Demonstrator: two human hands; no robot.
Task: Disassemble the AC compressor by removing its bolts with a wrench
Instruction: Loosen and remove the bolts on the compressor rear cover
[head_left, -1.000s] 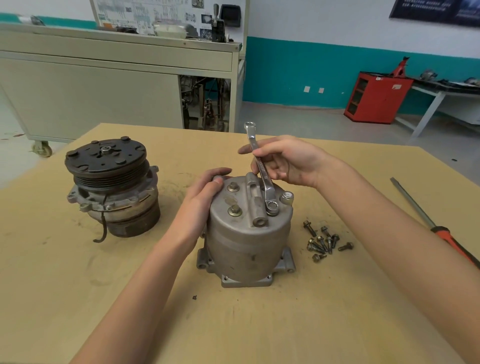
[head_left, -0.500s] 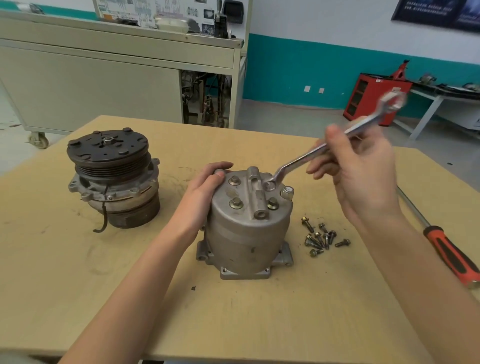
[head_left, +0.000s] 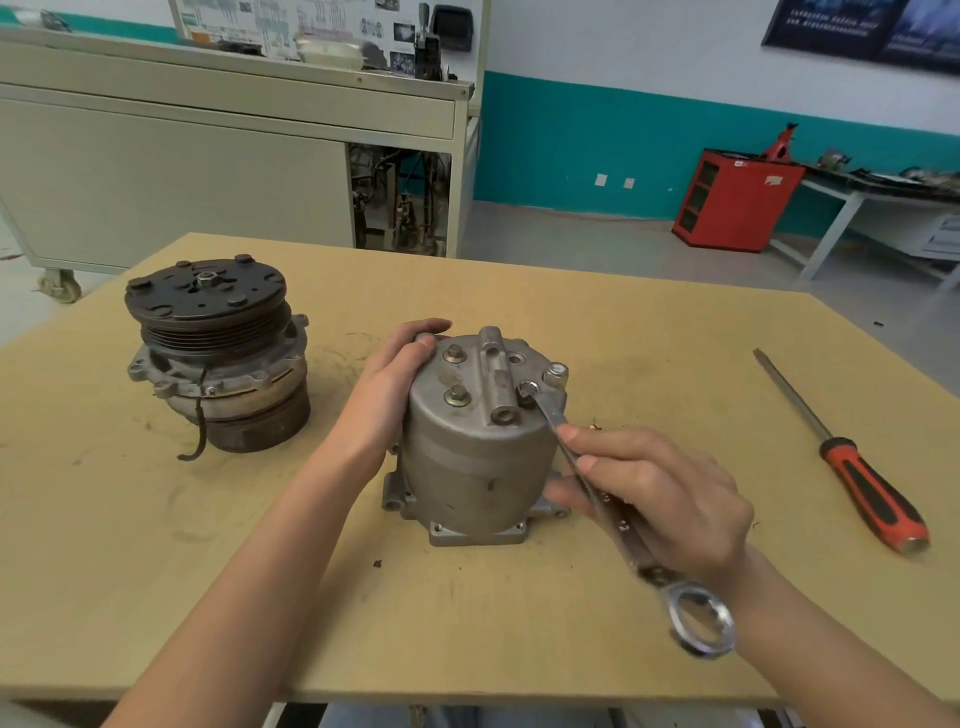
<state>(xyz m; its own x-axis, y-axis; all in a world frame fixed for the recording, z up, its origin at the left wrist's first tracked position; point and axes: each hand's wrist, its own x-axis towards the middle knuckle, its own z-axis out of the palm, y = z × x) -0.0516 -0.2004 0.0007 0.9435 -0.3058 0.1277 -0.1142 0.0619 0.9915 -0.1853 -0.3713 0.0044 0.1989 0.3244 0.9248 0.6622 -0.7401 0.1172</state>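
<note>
A grey aluminium compressor body (head_left: 467, 457) stands upright on the wooden table (head_left: 519, 623), with bolts on its top face. My left hand (head_left: 389, 384) grips its upper left edge. My right hand (head_left: 654, 493) holds the shaft of a silver ring wrench (head_left: 613, 514). The wrench's small ring sits on a bolt (head_left: 529, 388) at the top right of the body. Its large ring end (head_left: 698, 626) points toward me. The loose bolts beside the body are hidden behind my right hand.
The compressor's clutch and pulley half (head_left: 218, 353) stands at the left of the table. A long screwdriver with a red and black handle (head_left: 852, 467) lies at the right. A grey cabinet on wheels (head_left: 208, 156) and a red cabinet (head_left: 737, 202) stand beyond the table.
My right hand has swung the wrench handle clockwise, from pointing away from me, round to the right, to pointing toward me. My left hand stays on the body.
</note>
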